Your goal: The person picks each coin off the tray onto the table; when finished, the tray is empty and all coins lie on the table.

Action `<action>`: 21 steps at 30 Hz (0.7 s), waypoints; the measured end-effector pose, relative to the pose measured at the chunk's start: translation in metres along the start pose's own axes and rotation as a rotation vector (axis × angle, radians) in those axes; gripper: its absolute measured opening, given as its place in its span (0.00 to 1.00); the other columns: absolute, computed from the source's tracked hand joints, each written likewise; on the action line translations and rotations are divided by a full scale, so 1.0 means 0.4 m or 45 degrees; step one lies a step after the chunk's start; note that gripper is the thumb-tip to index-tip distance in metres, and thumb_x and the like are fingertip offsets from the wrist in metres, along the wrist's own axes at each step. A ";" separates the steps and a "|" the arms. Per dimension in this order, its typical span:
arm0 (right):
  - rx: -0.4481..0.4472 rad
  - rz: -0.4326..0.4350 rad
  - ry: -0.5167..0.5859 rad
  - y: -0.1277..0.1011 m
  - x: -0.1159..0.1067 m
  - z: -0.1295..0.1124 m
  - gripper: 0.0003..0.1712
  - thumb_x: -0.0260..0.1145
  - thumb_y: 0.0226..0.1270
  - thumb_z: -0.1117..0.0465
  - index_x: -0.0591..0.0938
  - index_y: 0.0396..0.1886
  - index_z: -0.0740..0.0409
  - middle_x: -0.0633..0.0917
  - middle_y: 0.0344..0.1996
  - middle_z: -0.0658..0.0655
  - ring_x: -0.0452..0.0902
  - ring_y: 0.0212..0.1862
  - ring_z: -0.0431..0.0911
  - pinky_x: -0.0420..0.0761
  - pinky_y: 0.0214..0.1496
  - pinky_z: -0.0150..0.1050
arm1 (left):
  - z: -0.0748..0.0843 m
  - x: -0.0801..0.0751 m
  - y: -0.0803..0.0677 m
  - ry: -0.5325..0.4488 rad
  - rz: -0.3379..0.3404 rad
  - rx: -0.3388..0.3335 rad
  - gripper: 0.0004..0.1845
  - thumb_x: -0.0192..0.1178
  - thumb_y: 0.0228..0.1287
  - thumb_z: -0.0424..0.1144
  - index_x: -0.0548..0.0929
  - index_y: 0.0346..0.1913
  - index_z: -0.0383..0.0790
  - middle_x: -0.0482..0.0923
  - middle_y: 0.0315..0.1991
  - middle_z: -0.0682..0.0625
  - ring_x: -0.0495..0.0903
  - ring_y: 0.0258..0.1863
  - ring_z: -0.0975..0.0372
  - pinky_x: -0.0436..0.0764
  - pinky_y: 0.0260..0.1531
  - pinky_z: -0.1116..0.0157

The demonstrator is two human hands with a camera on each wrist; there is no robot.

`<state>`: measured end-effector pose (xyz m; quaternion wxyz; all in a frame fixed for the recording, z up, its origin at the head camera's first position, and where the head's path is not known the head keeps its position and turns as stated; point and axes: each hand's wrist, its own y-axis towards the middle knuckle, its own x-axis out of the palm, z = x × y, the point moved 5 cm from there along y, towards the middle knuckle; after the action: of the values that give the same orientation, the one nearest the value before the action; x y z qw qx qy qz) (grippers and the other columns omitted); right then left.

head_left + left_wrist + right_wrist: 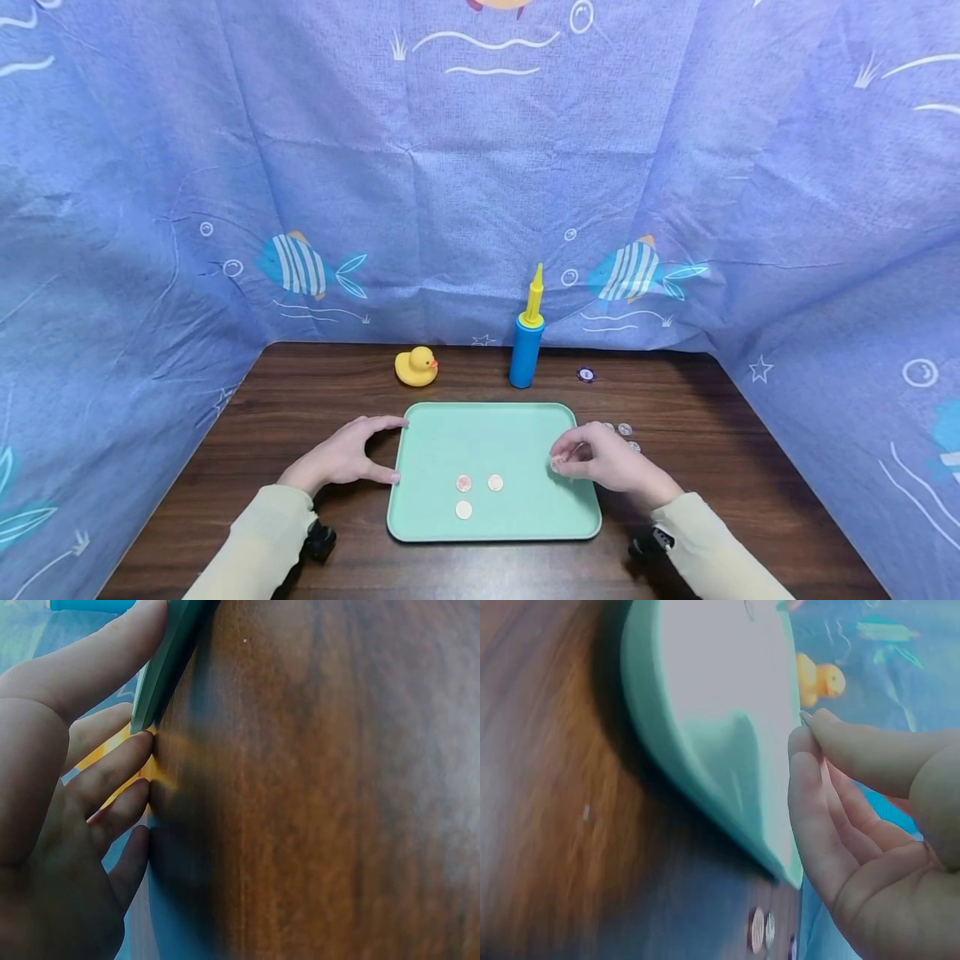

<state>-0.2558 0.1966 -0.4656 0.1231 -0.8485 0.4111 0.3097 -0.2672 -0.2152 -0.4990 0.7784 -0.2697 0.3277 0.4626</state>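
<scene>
A mint-green tray [525, 517] lies on the table, with a reddish coin [463, 483] and two pale coins [495, 482] on it. My right hand [609, 457] is over the tray's right side and pinches a coin [556, 463] between thumb and fingertips. In the right wrist view that coin [805, 718] shows edge-on as a thin sliver. At the tray's left edge, my left hand [345, 454] rests with thumb and forefinger spread along the rim. Its other fingers [112, 776] are loosely extended near the tabletop in the left wrist view.
Several coins [625, 429] lie on the table right of the tray, partly behind my right hand. Behind the tray stand a yellow rubber duck [416, 367], a blue balloon pump [527, 350] with a yellow nozzle, and a dark round chip [586, 375]. A blue curtain [480, 192] encloses the table.
</scene>
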 end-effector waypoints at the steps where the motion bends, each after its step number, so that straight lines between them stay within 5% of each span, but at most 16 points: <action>1: 0.003 0.006 0.013 -0.008 -0.008 0.005 0.07 0.76 0.68 0.64 0.90 0.43 0.59 0.89 0.34 0.49 0.84 0.38 0.40 0.86 0.43 0.34 | 0.000 0.000 0.000 0.001 0.000 0.001 0.48 0.82 0.52 0.58 0.74 0.76 0.54 0.71 0.75 0.48 0.67 0.74 0.45 0.70 0.68 0.40; 21: -0.025 0.195 -0.036 -0.145 -0.079 0.071 0.10 0.76 0.61 0.74 0.89 0.41 0.62 0.88 0.33 0.52 0.84 0.35 0.39 0.85 0.39 0.33 | 0.001 0.000 0.001 -0.006 -0.002 -0.004 0.48 0.81 0.52 0.59 0.74 0.76 0.54 0.71 0.75 0.48 0.66 0.75 0.45 0.70 0.69 0.40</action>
<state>-0.2379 0.2660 -0.4707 0.0965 -0.8112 0.4699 0.3344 -0.2674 -0.2146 -0.4989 0.7791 -0.2700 0.3248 0.4632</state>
